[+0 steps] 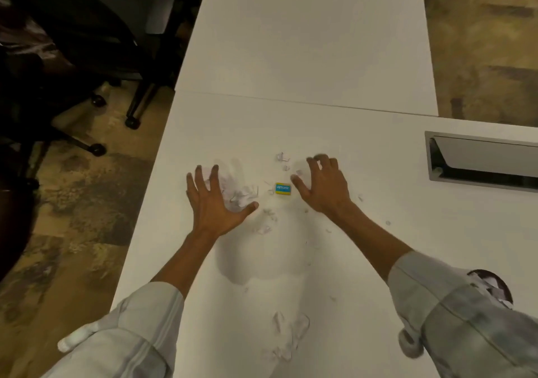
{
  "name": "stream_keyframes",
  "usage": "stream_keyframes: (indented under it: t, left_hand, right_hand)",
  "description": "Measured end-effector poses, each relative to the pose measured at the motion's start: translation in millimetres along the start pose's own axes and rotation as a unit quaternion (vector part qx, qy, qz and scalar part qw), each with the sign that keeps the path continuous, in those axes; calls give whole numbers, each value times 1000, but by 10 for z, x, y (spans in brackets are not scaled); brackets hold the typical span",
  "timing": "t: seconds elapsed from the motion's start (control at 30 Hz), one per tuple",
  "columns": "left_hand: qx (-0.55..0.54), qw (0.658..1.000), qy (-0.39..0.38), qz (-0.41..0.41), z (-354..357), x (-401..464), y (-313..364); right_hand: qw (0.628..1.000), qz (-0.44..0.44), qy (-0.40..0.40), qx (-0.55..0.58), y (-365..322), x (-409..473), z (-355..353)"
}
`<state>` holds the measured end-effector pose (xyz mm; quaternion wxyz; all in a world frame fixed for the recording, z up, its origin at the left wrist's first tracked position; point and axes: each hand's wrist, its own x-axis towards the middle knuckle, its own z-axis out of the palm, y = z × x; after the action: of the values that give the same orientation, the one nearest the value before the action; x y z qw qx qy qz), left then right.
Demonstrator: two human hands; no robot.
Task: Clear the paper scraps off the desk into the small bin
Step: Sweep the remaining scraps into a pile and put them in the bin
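Observation:
Small white paper scraps lie scattered on the white desk (305,57). One heap of scraps (240,194) sits under the spread fingers of my left hand (214,203), which rests flat on it. My right hand (324,184) is clawed over a few scraps (300,172) to the right, fingers apart and touching the desk. More scraps (283,157) lie between the hands, and another pile (288,337) lies near the front edge. A dark round bin opening (492,287) holding scraps shows behind my right sleeve.
A small blue and yellow box (283,189) lies between my hands. A grey cable tray slot (480,159) is set in the desk at right. Black office chairs (72,57) stand on the floor left of the desk. The desk's left edge runs close to my left hand.

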<state>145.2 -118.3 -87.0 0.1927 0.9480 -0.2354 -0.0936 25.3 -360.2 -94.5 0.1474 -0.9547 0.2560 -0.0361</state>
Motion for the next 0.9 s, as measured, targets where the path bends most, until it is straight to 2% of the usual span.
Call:
stream_keyframes:
  t: [0.1, 0.17, 0.23, 0.33, 0.53, 0.9]
  left_hand:
    - [-19, 992, -96, -74, -78, 274, -58]
    - [-25, 983, -161, -82, -31, 330, -41]
    - [-23, 982, -179, -51, 83, 262, 34]
    - [-30, 986, -166, -2, 261, 46, 177]
    - [1, 978, -181, 101, 473, -535, 336]
    - [-6, 951, -280, 129, 610, -1725, 638]
  right_hand:
    - [994, -16, -111, 2, -200, 387, 28]
    - [985, -33, -167, -28, -390, 488, 118]
    - [983, -47, -165, -59, -562, 442, 212]
    - [986, -86, -127, -61, -710, 194, 315]
    - [983, -132, -122, -38, -512, -540, 270]
    - [977, -128, -164, -41, -204, -1935, -3]
